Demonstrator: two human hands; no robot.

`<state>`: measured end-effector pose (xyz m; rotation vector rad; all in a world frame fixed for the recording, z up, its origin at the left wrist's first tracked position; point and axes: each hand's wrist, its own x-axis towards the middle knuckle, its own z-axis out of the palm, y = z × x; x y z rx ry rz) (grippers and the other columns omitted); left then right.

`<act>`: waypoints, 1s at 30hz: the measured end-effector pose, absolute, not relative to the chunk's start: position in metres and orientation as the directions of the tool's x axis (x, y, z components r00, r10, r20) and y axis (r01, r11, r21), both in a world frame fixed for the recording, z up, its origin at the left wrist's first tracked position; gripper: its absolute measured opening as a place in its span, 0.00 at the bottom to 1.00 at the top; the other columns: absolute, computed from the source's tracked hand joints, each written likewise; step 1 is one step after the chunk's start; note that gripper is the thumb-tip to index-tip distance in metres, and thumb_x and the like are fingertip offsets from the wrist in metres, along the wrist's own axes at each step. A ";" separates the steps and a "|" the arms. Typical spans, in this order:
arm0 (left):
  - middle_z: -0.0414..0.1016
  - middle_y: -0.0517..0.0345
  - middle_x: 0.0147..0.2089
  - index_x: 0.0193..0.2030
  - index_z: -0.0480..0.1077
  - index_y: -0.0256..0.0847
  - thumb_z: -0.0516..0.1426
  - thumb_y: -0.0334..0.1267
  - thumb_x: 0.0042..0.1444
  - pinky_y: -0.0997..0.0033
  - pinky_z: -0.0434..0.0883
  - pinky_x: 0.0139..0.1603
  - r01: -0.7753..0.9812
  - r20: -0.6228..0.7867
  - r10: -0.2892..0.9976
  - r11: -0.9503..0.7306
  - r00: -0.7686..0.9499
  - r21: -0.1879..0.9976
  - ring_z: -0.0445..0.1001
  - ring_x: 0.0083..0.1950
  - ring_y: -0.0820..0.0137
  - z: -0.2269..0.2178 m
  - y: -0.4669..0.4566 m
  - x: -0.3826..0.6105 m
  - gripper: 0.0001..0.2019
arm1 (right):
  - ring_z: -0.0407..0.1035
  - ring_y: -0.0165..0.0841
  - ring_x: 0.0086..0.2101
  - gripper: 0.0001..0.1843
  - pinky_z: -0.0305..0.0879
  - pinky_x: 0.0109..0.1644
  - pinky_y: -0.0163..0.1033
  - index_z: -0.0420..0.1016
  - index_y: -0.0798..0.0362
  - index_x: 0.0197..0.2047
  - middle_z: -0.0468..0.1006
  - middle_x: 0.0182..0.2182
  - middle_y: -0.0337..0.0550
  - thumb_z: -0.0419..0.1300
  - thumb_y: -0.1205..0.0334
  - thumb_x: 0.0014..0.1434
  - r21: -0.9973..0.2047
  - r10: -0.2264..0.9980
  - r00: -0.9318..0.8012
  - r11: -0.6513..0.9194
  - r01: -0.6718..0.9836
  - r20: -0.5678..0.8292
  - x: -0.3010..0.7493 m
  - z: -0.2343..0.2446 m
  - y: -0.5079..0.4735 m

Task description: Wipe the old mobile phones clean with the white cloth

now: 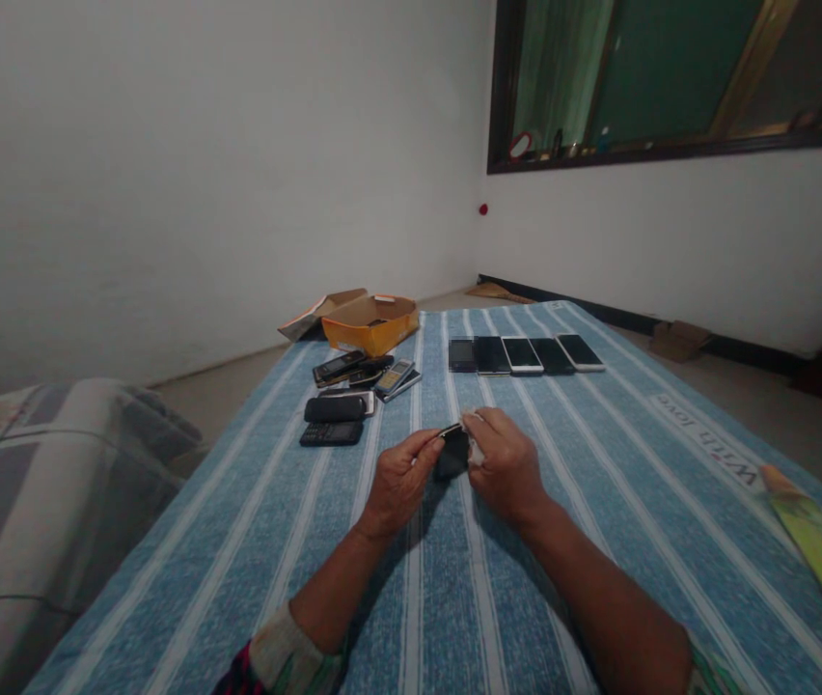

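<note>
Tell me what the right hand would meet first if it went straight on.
The black phone in the left hand, it seems; the right hand looks already against it, with a white cloth.

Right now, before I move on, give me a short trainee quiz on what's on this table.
1. True or false: the orange cardboard box stands open on the striped blue cover.
2. How many phones lie in the row beyond the hands?
3. Which hand is on the white cloth at the small black device: the left hand or the right hand?

Key: 1 true; 2 five; 3 the right hand.
</note>
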<state>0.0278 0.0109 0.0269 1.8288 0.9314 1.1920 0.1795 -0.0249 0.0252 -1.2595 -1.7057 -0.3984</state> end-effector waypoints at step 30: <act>0.82 0.49 0.44 0.45 0.79 0.38 0.60 0.48 0.56 0.48 0.72 0.54 0.101 0.334 0.913 -0.365 0.236 0.925 0.78 0.47 0.55 0.020 0.016 0.019 0.17 | 0.69 0.31 0.26 0.20 0.65 0.31 0.34 0.82 0.57 0.34 0.76 0.25 0.40 0.52 0.69 0.41 -0.944 0.882 0.338 0.294 0.147 0.328 0.182 0.019 -0.010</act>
